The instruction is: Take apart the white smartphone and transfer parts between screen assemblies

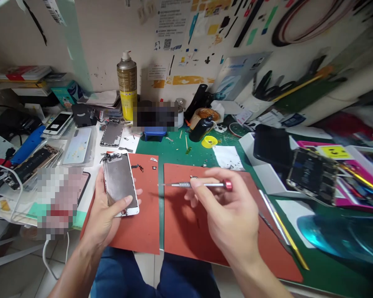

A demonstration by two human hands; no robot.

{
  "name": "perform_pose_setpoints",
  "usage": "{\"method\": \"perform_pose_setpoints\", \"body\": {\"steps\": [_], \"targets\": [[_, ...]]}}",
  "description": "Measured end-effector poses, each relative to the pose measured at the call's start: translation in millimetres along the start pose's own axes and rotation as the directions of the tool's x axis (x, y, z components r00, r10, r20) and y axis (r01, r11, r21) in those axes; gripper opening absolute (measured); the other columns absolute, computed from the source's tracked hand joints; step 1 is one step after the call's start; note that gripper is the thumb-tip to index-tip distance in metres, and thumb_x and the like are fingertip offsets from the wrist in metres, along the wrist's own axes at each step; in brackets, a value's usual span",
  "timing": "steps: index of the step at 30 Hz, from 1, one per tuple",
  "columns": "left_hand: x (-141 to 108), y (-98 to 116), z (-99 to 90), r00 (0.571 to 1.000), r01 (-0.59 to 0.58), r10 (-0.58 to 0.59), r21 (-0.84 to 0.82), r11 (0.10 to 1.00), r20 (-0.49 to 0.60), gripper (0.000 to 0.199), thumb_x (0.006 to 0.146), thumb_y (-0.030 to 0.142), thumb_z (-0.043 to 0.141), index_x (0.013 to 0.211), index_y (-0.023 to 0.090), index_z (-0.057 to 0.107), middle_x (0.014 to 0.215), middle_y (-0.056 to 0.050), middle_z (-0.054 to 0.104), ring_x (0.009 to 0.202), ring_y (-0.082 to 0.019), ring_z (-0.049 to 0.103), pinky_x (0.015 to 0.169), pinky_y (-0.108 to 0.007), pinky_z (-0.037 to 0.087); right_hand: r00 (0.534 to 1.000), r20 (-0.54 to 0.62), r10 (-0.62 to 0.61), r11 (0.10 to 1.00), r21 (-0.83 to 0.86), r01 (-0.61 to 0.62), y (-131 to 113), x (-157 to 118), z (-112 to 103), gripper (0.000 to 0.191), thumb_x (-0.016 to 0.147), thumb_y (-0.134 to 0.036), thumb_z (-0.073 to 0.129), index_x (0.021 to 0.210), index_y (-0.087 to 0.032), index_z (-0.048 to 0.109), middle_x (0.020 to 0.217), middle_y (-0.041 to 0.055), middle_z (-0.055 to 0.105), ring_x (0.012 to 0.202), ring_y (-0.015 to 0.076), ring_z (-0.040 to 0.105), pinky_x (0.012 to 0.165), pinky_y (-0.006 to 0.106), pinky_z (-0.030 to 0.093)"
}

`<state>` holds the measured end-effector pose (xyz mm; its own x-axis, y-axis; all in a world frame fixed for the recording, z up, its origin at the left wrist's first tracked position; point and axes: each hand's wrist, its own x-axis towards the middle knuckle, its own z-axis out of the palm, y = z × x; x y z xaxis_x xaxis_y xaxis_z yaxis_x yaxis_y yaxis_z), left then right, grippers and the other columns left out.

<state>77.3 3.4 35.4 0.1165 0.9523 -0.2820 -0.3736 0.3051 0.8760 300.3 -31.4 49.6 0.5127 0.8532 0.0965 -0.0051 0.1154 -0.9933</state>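
Observation:
My left hand point(107, 215) is wrapped round a white-edged phone screen assembly point(119, 178), its grey metal backing facing up and the thumb pressed on its lower part. Dark flex cables stick out at its top end. Between the thumb and fingers of my right hand point(225, 207) is a slim screwdriver point(202, 185) with a silver shaft and a red cap. It lies almost level, tip pointing left towards the screen assembly but apart from it. Both hands are above reddish-brown mats point(149, 236). A small black flex part point(138, 167) rests beside the screen assembly.
Left of the mats are several phones and a bare phone housing point(112, 132). A yellow spray can point(127, 87) stands at the back. On the right, an opened phone point(312, 176) leans on a white box point(267, 174), near tweezers point(282, 236) and a blue transparent object point(345, 236).

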Motion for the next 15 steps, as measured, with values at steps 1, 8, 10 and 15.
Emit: {"method": "perform_pose_setpoints", "body": {"steps": [1,8,10,15], "targets": [[0,0,0.6,1.0,0.0,0.0,-0.003,1.0,-0.015,0.109,0.081,0.021,0.089,0.161,0.052,0.022,0.135,-0.008,0.069,0.11,-0.033,0.077,0.086,-0.043,0.068,0.999,0.02,-0.042,0.996,-0.072,0.044,-4,9,1,0.029,0.088,-0.036,0.082,0.105,-0.026,0.061,0.075,-0.0013,0.072,0.06,0.0172,0.069,0.058,0.029,0.057],[-1,-1,3.3,0.997,-0.008,0.008,0.008,1.0,-0.082,0.091,0.086,0.029,0.085,0.155,0.05,0.031,0.15,-0.008,0.059,0.107,-0.037,0.078,0.077,-0.051,0.071,0.977,0.133,-0.165,0.939,-0.283,0.197,16,33,16,0.021,0.09,-0.034,0.073,0.1,-0.025,0.056,0.075,-0.0009,0.071,0.06,0.0178,0.068,0.052,0.029,0.049],[-1,-3,3.1,0.997,-0.011,0.012,0.012,1.0,-0.078,0.092,0.086,0.029,0.086,0.155,0.051,0.029,0.147,-0.008,0.062,0.107,-0.037,0.078,0.076,-0.051,0.071,0.98,0.125,-0.157,0.94,-0.287,0.187,23,32,16,0.02,0.091,-0.034,0.072,0.098,-0.025,0.056,0.075,-0.0012,0.071,0.059,0.0175,0.067,0.052,0.029,0.049],[3,-6,3.1,0.996,-0.039,0.042,0.044,0.998,-0.075,0.09,0.086,0.03,0.086,0.156,0.051,0.033,0.152,-0.007,0.06,0.112,-0.037,0.076,0.076,-0.049,0.071,0.98,0.142,-0.137,0.938,-0.3,0.175,27,33,14,0.02,0.091,-0.034,0.072,0.098,-0.025,0.055,0.075,-0.0013,0.071,0.06,0.0175,0.067,0.052,0.029,0.048]]}}
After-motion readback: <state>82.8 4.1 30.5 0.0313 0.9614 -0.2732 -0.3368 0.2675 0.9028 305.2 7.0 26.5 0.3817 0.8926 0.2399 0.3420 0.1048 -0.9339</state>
